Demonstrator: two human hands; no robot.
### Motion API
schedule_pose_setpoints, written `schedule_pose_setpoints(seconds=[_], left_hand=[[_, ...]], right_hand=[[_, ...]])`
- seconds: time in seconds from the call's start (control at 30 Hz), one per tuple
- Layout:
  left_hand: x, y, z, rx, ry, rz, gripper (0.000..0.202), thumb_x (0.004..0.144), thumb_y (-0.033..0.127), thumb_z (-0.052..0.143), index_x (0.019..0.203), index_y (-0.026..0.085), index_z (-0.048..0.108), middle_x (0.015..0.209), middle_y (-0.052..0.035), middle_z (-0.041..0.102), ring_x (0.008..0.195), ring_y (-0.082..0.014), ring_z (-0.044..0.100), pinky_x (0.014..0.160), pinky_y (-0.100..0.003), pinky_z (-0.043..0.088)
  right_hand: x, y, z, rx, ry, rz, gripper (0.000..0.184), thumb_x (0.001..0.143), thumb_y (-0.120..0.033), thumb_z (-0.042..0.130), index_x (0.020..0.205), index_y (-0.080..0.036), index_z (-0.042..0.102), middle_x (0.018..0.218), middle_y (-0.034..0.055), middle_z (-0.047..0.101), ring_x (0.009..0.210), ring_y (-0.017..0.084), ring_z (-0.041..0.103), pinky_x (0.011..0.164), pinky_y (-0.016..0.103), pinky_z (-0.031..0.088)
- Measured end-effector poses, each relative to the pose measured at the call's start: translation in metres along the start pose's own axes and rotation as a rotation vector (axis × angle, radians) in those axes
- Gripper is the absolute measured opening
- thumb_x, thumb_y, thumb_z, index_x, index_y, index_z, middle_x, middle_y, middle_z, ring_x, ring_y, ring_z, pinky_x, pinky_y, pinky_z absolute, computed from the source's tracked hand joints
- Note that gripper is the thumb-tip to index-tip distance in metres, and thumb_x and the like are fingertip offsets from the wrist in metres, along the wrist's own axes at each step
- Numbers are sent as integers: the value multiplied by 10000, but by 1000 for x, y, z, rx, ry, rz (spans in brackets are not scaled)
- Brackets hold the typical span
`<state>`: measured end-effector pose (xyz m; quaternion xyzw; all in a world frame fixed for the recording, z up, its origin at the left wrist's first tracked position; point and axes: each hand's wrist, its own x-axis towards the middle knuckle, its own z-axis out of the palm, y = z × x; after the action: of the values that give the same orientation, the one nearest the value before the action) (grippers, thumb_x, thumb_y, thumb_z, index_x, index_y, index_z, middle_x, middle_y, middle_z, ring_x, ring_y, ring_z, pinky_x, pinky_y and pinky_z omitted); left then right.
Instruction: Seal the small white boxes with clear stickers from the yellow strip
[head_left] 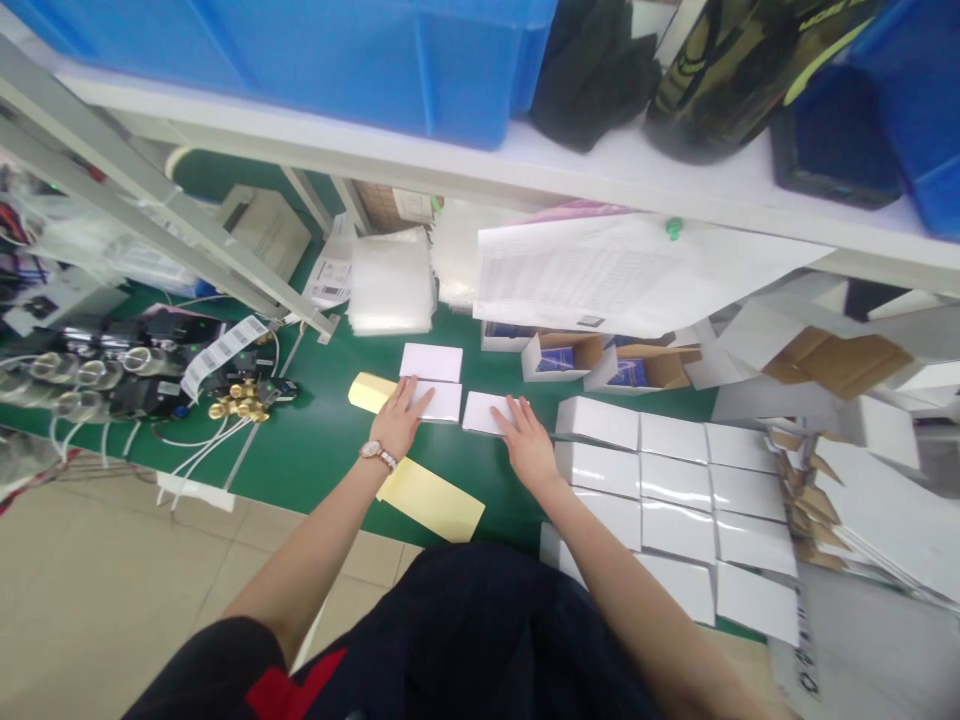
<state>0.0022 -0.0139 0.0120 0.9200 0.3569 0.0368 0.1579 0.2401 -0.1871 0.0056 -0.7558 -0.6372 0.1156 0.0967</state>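
Observation:
My left hand, with a watch at the wrist, lies with its fingers spread on a flat white rectangular piece. Just behind that piece is another white rectangular piece. My right hand rests with outstretched fingers on a third white piece. I cannot tell whether these are cards, booklets or thin stacks. A yellow slip sits left of my left hand, partly behind its fingers. A larger yellow sheet lies nearer my body, between my forearms.
Rows of closed white boxes stand at right, with open boxes behind them. Flattened cartons pile up far right. Clear bags lie at the back. Brass fittings and tubes occupy the left. A white shelf overhangs the green table.

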Motion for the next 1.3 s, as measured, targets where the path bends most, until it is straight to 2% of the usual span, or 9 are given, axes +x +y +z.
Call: schedule_pose_setpoints(seconds=[0.17,0.37,0.47,0.57,0.73,0.83,0.97,1.07,1.3], left_hand=[[-53,-1,3,-25,176,-233,393,909,217,486,1295,184,550,1345,-165,546,1284,-312,486,1073,-476,423],[-128,0,53,-67,14,-681,409,773,349,683,1097,114,601,1077,-189,626,983,-342,614,796,-452,526],[-137,7,58,-126,42,-595,100,831,160,555,883,170,640,921,-114,658,836,-253,637,733,-365,519],[-130,23,38,-182,100,-465,175,889,142,497,834,205,650,900,-64,672,860,-205,633,781,-325,505],[-116,68,-19,-204,423,-16,137,912,185,571,859,212,695,896,-59,673,880,-216,583,812,-368,475],[-114,93,-43,-250,558,118,132,894,134,600,898,217,702,846,-48,646,826,-195,568,760,-343,486],[-112,112,-56,-357,631,142,164,891,94,593,943,212,696,847,-40,630,810,-168,583,729,-302,510],[-111,124,-60,-449,584,131,160,898,123,599,985,216,696,908,-48,668,868,-173,619,791,-317,535],[-115,157,-68,-970,325,-89,303,974,348,465,1107,167,669,1077,-108,717,971,-207,683,854,-330,576]], right_hand=[[-20,-35,-7,57,57,-30,536,881,-43,449,1385,-215,507,1462,152,475,1332,309,426,1056,489,372],[-81,-64,24,281,-133,67,406,852,-58,505,1225,-179,608,1215,136,623,1118,260,578,941,385,490],[-96,-66,39,416,-166,134,395,818,-46,537,1175,-188,630,1139,114,648,1092,239,607,971,360,492],[-93,-65,33,604,-83,189,324,842,-125,556,1147,-198,637,1120,104,647,1041,236,635,945,380,513],[-68,-69,-16,1003,52,316,297,901,-379,559,1133,-210,637,1126,105,682,952,227,669,800,370,548],[-60,-77,-48,1119,-62,165,416,849,-391,649,1233,-241,595,1162,66,699,1057,227,649,921,385,505],[-65,-91,-68,970,-117,79,189,803,-253,678,990,-225,675,885,-4,707,822,190,644,755,309,502],[-73,-101,-72,731,85,97,149,863,-163,548,774,-198,662,707,1,609,691,173,579,644,290,457],[-85,-122,-77,329,446,-139,489,934,-86,394,1405,-174,491,953,118,624,868,239,584,734,367,531]])
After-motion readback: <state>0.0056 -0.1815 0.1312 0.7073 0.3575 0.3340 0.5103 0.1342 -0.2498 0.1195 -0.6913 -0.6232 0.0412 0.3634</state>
